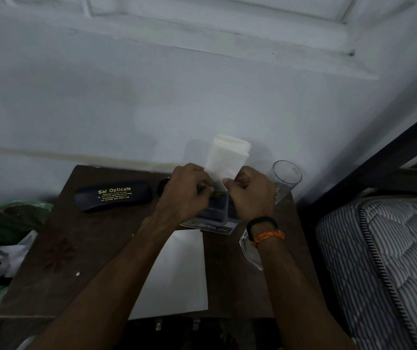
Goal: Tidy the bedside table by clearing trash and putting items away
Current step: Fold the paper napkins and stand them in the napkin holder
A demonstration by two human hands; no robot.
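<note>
Desk (81,261): lower centre of frame, against the wall. Spectacle case (113,195): on desk, upper left. Paper sheet (177,274): on desk, lower centre. Glass (286,179): desk's upper right corner. Folded tissue (225,157): held above desk between left hand (186,192) and right hand (250,195). Bag (5,238): left of desk. Mattress (389,261): right of desk.

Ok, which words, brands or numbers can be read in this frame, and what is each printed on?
"Sai Opticals": gold print on the black glasses case.
"CONTACT LENS CLINIC": smaller line beneath it on the same case.
Address and phone lines below that: too small to read.
"OPEL": seems to read so, on the card under the hands, blurred.
Dark box with yellow label: unreadable.
</note>
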